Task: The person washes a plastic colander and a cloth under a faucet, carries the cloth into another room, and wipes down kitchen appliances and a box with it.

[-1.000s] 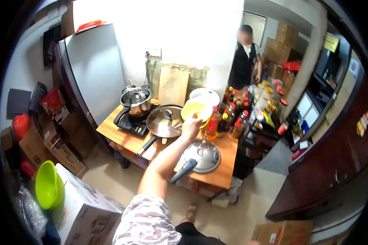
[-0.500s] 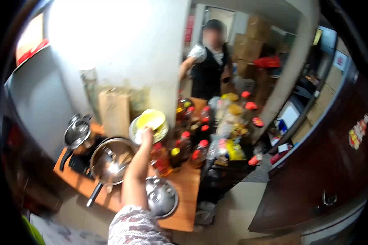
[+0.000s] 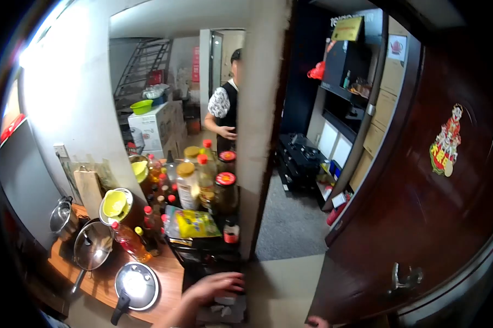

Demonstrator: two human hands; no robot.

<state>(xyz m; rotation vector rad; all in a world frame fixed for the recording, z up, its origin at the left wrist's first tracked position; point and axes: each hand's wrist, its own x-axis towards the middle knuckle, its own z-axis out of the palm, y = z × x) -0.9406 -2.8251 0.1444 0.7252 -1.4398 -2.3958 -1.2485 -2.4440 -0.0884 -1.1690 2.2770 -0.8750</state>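
Observation:
My left hand is at the lower middle, over the dark stand beside the wooden table. Its fingers are stretched out and it holds nothing that I can see. Only a small part of my right hand shows at the bottom edge, so its grip is hidden. Left of my left hand, a round metal lid with a black handle lies on the table. Behind it stands a bottle of reddish-orange liquid. A yellow-green bowl rests in a larger pale bowl by the wall.
A pan and a metal pot stand at the left. Jars and a yellow packet crowd the dark stand. A mirror reflects a person. A doorway opens beyond, with a dark red door at the right.
My view has turned right toward the doorway. The arm reaching to the yellow-green bowl has drawn back, and part of my right hand has come into view.

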